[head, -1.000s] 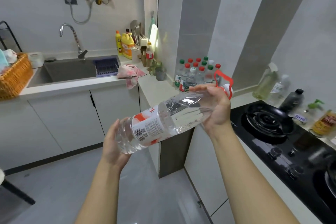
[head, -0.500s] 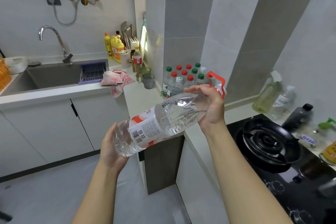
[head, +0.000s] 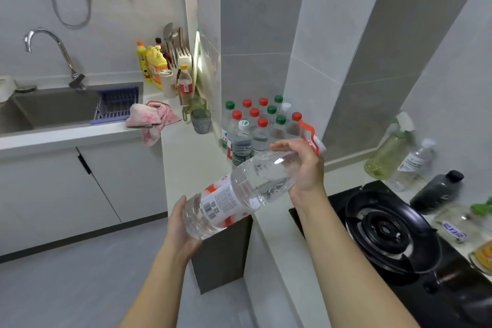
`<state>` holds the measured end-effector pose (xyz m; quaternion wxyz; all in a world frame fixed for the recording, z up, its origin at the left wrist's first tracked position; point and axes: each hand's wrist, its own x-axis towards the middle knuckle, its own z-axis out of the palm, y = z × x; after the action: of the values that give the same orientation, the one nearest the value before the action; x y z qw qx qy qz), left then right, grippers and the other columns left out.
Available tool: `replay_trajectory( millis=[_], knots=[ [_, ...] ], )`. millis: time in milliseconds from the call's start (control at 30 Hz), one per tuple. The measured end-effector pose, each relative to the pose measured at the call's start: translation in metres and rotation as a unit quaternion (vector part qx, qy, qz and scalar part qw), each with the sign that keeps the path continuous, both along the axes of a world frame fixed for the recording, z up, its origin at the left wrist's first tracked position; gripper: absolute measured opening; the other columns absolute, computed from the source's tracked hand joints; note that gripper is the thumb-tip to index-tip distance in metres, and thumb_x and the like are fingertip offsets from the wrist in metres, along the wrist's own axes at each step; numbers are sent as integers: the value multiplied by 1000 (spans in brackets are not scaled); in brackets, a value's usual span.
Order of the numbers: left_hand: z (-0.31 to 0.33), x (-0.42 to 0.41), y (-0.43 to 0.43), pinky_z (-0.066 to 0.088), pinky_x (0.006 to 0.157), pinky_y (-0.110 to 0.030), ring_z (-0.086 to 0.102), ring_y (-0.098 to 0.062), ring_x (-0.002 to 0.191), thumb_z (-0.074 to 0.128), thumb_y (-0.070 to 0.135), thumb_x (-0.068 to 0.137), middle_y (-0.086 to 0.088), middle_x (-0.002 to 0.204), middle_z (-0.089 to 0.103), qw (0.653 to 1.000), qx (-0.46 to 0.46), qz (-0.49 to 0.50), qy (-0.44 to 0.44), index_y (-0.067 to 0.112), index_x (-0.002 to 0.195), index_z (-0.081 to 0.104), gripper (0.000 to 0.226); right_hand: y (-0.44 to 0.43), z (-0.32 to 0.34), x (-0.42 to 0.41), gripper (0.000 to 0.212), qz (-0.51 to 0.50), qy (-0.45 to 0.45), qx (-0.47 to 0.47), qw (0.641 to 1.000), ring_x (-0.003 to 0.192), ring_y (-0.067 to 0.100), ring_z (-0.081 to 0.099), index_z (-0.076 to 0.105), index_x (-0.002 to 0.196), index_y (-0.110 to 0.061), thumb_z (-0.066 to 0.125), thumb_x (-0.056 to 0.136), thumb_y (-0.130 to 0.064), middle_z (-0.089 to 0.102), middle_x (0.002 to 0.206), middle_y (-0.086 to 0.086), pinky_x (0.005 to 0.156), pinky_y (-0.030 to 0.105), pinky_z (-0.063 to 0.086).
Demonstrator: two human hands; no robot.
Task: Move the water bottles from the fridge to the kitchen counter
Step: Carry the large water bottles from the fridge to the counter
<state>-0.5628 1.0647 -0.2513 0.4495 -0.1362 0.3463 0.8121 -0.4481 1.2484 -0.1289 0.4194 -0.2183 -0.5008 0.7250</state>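
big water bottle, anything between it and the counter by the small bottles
Nothing visible. The big water bottle, held tilted by the left hand and right hand, is near a bare patch of the counter; the small bottles and a grey cup stand at its far side.

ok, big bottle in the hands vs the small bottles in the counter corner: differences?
Size: the big bottle is far larger than the small bottles.
Pose: the big bottle is tilted in the air, left hand at its base, right hand round its shoulder; the small bottles stand upright on the counter.
Top: the big bottle has a red handle; the small bottles show red, green or white caps.
Shared: clear plastic.
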Motion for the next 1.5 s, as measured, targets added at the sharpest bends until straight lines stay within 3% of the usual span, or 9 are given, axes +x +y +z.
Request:
replay_trajectory(
  millis=[133, 267, 400, 567, 733, 833, 1033, 1367, 1500],
  knots=[
    [-13, -7, 39, 49, 94, -45, 63, -30, 99, 39, 31, 104, -18, 114, 66, 981, -127, -58, 133, 9, 106, 62, 32, 14, -2, -9, 14, -67, -43, 19, 997, 75, 17, 67, 72, 75, 5, 68, 71, -8, 69, 74, 12, 66, 19, 53],
    [-36, -18, 69, 57, 87, -42, 69, -22, 96, 61, 19, 94, -8, 111, 70, 886, -267, -152, 346, 16, 102, 67, 10, 34, -13, -29, 9, -115, -130, 54, 983, 67, 0, 62, 73, 84, 6, 74, 78, -1, 67, 76, 6, 59, 8, 47],
    [-64, -40, 98, 56, 90, -43, 70, -14, 97, 73, 40, 73, 3, 111, 72, 837, -272, -240, 410, 21, 109, 69, 41, 52, -21, -54, 8, -141, -193, 81, 968, 71, 6, 66, 72, 80, -6, 80, 77, -5, 72, 75, 3, 66, 19, 52],
    [-77, -53, 132, 47, 73, -9, 66, -4, 97, 71, 18, 83, 3, 121, 66, 765, -286, -299, 493, 17, 126, 61, 44, 67, -34, -78, 14, -171, -246, 107, 948, 77, 16, 66, 71, 81, -10, 84, 75, -11, 71, 75, -1, 71, 30, 55],
    [-86, -59, 153, 48, 95, -27, 61, -17, 114, 72, 17, 80, -3, 130, 63, 701, -303, -334, 553, 14, 135, 53, 58, 78, -41, -93, 20, -180, -270, 119, 939, 70, 12, 60, 65, 72, -15, 83, 75, -6, 65, 67, -6, 66, 29, 52],
    [-91, -59, 163, 47, 94, -28, 60, -20, 114, 77, 23, 77, -2, 126, 64, 666, -305, -352, 583, 14, 132, 53, 60, 83, -49, -97, 18, -181, -280, 117, 936, 67, 12, 55, 64, 74, -10, 81, 77, -5, 60, 64, -6, 63, 25, 48],
    [-97, -53, 186, 52, 86, -35, 64, -13, 99, 85, 38, 63, 6, 111, 67, 674, -293, -336, 589, 21, 118, 55, 66, 100, -63, -104, 19, -196, -296, 132, 925, 65, 12, 52, 62, 71, -7, 80, 78, -5, 58, 63, -5, 62, 28, 47],
    [-98, -64, 250, 49, 90, -37, 62, -19, 105, 84, 34, 70, -1, 117, 65, 647, -282, -359, 611, 17, 122, 49, 64, 158, -63, -111, 14, -219, -270, 126, 929, 73, 15, 54, 68, 81, -4, 81, 76, -7, 67, 74, 14, 67, 31, 47],
    [-94, -64, 275, 49, 85, -34, 62, -22, 103, 83, 33, 73, -4, 113, 66, 643, -294, -362, 607, 13, 119, 50, 59, 181, -59, -114, 28, -240, -271, 134, 922, 69, 11, 56, 63, 69, -26, 83, 76, -8, 63, 67, -9, 66, 25, 47]
  ],
)
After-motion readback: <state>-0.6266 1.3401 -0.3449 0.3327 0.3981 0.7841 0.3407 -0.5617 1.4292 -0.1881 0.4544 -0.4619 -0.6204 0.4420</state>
